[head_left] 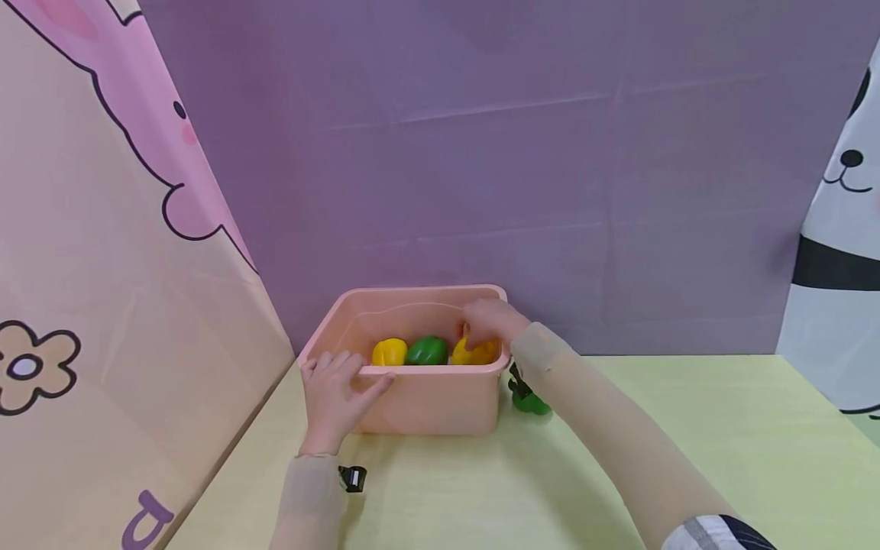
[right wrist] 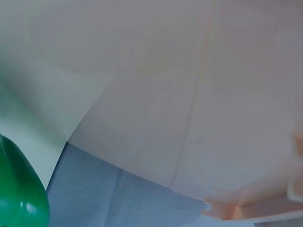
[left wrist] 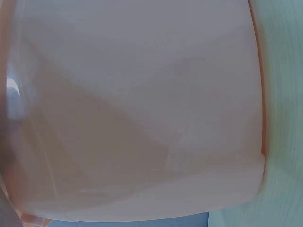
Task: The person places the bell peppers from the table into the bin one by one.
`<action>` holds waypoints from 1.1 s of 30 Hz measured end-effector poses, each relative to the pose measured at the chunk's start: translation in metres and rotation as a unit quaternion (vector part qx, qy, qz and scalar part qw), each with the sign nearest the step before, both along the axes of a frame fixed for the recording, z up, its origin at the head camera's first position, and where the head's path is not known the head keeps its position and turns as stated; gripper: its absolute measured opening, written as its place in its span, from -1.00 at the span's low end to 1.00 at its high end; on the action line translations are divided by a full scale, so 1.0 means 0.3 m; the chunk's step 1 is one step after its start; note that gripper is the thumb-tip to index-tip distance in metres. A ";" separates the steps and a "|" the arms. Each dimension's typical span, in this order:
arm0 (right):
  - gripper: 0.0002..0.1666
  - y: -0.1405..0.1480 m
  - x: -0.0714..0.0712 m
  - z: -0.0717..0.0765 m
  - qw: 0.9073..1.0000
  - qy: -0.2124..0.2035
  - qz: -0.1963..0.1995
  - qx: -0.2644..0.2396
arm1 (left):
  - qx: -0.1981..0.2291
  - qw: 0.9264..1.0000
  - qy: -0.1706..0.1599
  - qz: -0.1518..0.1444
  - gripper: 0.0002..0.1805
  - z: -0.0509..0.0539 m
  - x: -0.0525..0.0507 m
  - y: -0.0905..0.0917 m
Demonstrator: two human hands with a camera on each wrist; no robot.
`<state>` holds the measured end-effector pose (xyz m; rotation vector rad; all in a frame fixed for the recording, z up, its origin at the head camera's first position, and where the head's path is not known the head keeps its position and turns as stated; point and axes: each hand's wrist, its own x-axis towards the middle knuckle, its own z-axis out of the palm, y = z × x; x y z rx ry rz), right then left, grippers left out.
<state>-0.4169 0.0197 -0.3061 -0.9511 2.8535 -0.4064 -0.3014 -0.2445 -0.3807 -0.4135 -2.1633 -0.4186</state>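
A pink bin (head_left: 429, 405) stands on the table against the back wall. My left hand (head_left: 334, 399) grips its front left rim, fingers over the edge and thumb spread along the front. Inside the bin, at the right, my right hand (head_left: 492, 319) holds a yellow-orange pepper (head_left: 476, 354), its fingertips partly hidden. A green pepper (head_left: 428, 351) and a yellow pepper (head_left: 389, 352) lie to its left. The bin's wall (left wrist: 142, 118) fills most of the left wrist view; in the right wrist view the wall (right wrist: 236, 94) hides the hand.
Outside the bin on the right, below my right wrist, a green pepper (head_left: 531, 402) lies on the pale table (head_left: 687, 428); this green pepper (right wrist: 21, 189) also shows in the right wrist view. A purple backdrop (head_left: 440, 153) rises behind, with a printed panel (head_left: 137, 290) at left.
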 end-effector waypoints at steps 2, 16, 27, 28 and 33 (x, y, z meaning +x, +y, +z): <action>-0.78 0.000 -0.001 0.002 1.000 -0.004 -0.002 -0.006 | -0.001 1.000 -0.001 0.000 -0.54 0.001 -0.001 0.001; -0.76 0.012 -0.017 -0.030 0.996 -0.017 0.002 -0.088 | -0.002 1.000 -0.013 0.002 -0.52 -0.007 0.003 0.003; -0.74 0.048 -0.022 -0.056 0.964 0.009 0.029 -0.263 | -0.003 1.000 -0.021 0.006 -0.54 -0.009 -0.007 0.007; -0.73 0.055 -0.020 -0.063 0.962 0.012 0.024 -0.272 | -0.003 1.000 -0.022 0.006 -0.53 -0.010 -0.007 0.009; -0.73 0.105 0.000 -0.100 0.963 0.022 0.009 -0.267 | -0.005 1.000 -0.028 0.008 -0.54 -0.018 -0.014 0.012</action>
